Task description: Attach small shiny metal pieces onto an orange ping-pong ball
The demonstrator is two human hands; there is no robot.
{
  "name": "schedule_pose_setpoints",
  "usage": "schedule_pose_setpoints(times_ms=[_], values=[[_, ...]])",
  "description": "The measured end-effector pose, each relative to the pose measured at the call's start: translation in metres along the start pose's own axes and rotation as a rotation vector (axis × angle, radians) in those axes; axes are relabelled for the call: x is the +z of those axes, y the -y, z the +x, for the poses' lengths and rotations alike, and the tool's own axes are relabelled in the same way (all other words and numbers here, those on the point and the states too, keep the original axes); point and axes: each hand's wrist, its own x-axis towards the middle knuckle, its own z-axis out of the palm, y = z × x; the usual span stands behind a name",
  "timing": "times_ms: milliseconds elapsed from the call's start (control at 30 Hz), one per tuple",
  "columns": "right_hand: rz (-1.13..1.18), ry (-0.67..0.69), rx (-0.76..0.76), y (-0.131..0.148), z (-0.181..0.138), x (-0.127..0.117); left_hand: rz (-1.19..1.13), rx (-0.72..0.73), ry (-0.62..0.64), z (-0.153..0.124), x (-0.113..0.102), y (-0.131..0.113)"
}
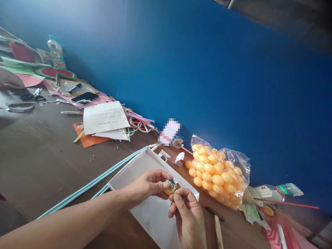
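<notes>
Pinching a shiny round piece point(171, 187) between thumb and fingers, the left hand point(153, 183) held it above the white box point(155, 223), at the centre of the clock face used here. The right hand point(188, 211) met the piece at its four o'clock edge, thumb and forefinger brought together; whether they gripped a part of it could not be told. In the inspector's judgement, sound handling called for a steady left hold, light right fingertips, and work kept over the box, whose rim would probably stop a dropped piece from rolling.

A printed sheet point(105, 119) lay at ten o'clock, well apart. The widest gap on the table point(57, 155) ran between it and the blue rods point(88, 185), which passed near the box at nine o'clock. The box's far rim ran from eleven to three. Near that rim, between two and three, stood a bag of yellow-orange balls point(218, 178), restricting reach that way; a wooden-handled tool point(218, 231) lay at four.
</notes>
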Motion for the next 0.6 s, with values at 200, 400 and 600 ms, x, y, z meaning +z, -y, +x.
schedule_pose_setpoints(times_ms=[200,400,600], values=[[0.008,0.019,-0.004,-0.0003,-0.0003,-0.0024,0.007,-0.003,-0.001,0.0001,-0.0003,0.0012],[0.015,0.041,-0.013,-0.0016,0.0005,-0.0036,-0.011,-0.007,0.008,0.0001,0.0007,0.0007],[0.012,0.049,-0.006,-0.0012,0.0003,-0.0045,-0.012,-0.010,0.012,0.0010,0.0001,0.0004]])
